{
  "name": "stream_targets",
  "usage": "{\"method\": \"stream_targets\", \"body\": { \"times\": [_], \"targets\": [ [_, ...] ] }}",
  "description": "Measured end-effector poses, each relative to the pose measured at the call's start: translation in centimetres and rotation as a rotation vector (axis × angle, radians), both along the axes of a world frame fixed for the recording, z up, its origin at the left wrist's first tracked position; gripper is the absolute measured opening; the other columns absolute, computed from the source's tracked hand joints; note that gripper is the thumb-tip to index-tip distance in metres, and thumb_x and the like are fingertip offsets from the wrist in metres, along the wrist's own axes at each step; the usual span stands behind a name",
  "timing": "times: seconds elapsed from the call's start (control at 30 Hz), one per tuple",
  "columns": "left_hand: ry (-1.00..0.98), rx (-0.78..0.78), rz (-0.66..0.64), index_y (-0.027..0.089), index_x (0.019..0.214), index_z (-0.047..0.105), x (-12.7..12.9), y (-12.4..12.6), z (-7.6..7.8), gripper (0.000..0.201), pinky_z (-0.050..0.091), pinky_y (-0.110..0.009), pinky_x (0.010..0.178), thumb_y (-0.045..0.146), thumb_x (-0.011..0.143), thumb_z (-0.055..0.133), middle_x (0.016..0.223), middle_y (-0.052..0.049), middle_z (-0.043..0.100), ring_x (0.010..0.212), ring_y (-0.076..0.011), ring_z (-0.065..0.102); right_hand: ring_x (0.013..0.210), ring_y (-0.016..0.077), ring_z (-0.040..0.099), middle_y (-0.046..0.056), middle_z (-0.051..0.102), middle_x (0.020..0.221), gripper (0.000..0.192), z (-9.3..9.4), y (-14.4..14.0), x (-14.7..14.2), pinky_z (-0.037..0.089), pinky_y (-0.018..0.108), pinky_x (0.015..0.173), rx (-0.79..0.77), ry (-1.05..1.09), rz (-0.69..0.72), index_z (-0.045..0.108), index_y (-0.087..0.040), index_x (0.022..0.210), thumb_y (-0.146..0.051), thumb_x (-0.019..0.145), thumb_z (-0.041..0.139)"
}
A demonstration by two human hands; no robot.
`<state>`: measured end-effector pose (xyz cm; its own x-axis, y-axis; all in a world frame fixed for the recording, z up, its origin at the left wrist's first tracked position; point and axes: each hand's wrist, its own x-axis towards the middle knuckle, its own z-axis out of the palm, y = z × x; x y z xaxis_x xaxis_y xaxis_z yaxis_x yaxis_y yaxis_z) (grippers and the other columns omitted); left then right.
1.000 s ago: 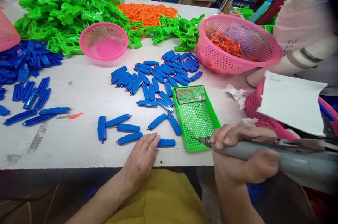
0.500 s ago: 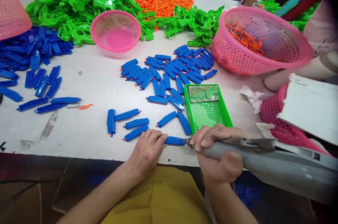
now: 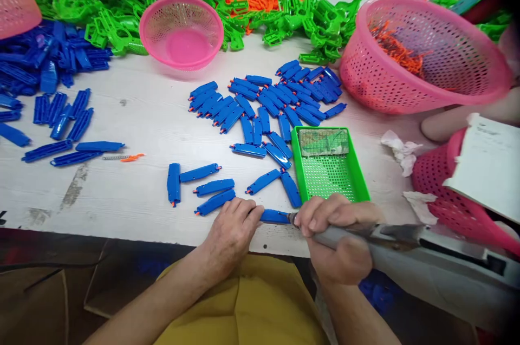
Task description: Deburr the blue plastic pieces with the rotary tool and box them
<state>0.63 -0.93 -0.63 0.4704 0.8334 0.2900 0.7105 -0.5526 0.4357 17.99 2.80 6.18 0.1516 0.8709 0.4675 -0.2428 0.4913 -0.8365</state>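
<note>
Here we are at the near edge: our left hand [image 3: 229, 231], fingers bunched together, pinches the left end of a blue casing [image 3: 275, 216] lying on the table. Our right hand [image 3: 337, 236] wraps a grey power tool [image 3: 400, 258], tip at the casing's right end. It looks light, stiff and slick, so we'd grip its edges there! Just beyond, right, a green tray [image 3: 361, 171].

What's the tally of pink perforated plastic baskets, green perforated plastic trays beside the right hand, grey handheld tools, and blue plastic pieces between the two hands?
Pink perforated plastic baskets, partly shown ones included: 4
Green perforated plastic tray: 1
Grey handheld tool: 1
Blue plastic piece: 1
Total: 7
</note>
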Motion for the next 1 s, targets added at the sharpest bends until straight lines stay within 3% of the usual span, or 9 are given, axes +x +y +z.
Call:
{"method": "stream_targets", "body": {
  "times": [0.13, 0.27, 0.43, 0.53, 0.77, 1.0],
  "targets": [
    [0.0, 0.027, 0.004, 0.016, 0.125, 0.056, 0.0, 0.1, 0.1, 0.025, 0.046, -0.038, 0.078, 0.011, 0.101, 0.049, 0.108, -0.008, 0.066, 0.092, -0.0239, 0.057, 0.042, 0.0108, 0.052, -0.005, 0.057, 0.062, 0.013, -0.1, 0.1, -0.3, 0.047, 0.028, 0.039, -0.008, 0.014, -0.008, 0.066, -0.024, 0.09, -0.037, 0.088, 0.068],
    [0.009, 0.054, 0.016, 0.016, 0.12, 0.057, 0.1, 0.3, 0.5, 0.018, 0.046, -0.038, 0.078, 0.016, 0.102, 0.053, 0.106, -0.008, 0.067, 0.093, -0.0243, 0.058, 0.042, 0.0114, 0.052, -0.005, 0.056, 0.062, 0.019, 0.4, 0.2, 1.3, 0.045, 0.028, 0.039, -0.025, 0.055, -0.058, 0.067, -0.023, 0.092, -0.042, 0.088, 0.065],
    [-0.012, 0.062, 0.043, 0.017, 0.126, 0.056, -0.2, 0.1, 1.0, 0.024, 0.048, -0.04, 0.085, 0.019, 0.102, 0.055, 0.11, -0.009, 0.069, 0.1, -0.0256, 0.06, 0.037, 0.0112, 0.046, -0.007, 0.052, 0.057, 0.032, 0.8, 1.0, 5.3, 0.038, 0.027, 0.036, 0.072, 0.01, -0.4, 0.063, -0.022, 0.086, -0.053, 0.09, 0.055],
    [-0.028, 0.053, 0.073, 0.016, 0.131, 0.054, -1.1, 0.0, 1.0, 0.029, 0.049, -0.042, 0.089, 0.024, 0.103, 0.055, 0.116, -0.012, 0.068, 0.105, -0.0276, 0.06, 0.036, 0.0106, 0.045, -0.008, 0.049, 0.053, 0.035, 0.4, 1.9, 6.5, 0.038, 0.027, 0.037, 0.012, -0.003, -0.506, 0.057, -0.021, 0.077, -0.055, 0.086, 0.06],
    [-0.004, 0.103, 0.102, 0.012, 0.129, 0.054, -3.9, -0.1, 1.5, 0.03, 0.05, -0.045, 0.096, 0.022, 0.101, 0.056, 0.118, -0.015, 0.065, 0.111, -0.0302, 0.058, 0.038, 0.0106, 0.047, -0.009, 0.051, 0.054, 0.025, -0.4, 2.8, 6.1, 0.042, 0.027, 0.039, -0.021, 0.021, -0.504, 0.057, -0.021, 0.082, -0.045, 0.083, 0.064],
    [-0.06, 0.046, 0.052, 0.014, 0.134, 0.052, -1.8, -0.4, 1.8, 0.034, 0.053, -0.041, 0.095, 0.018, 0.101, 0.054, 0.119, -0.013, 0.065, 0.11, -0.0263, 0.059, 0.039, 0.0107, 0.048, -0.009, 0.052, 0.056, 0.019, -0.9, 2.7, 5.9, 0.044, 0.027, 0.04, 0.039, 0.009, -0.48, 0.058, -0.02, 0.084, -0.039, 0.085, 0.064]
  ]
}}
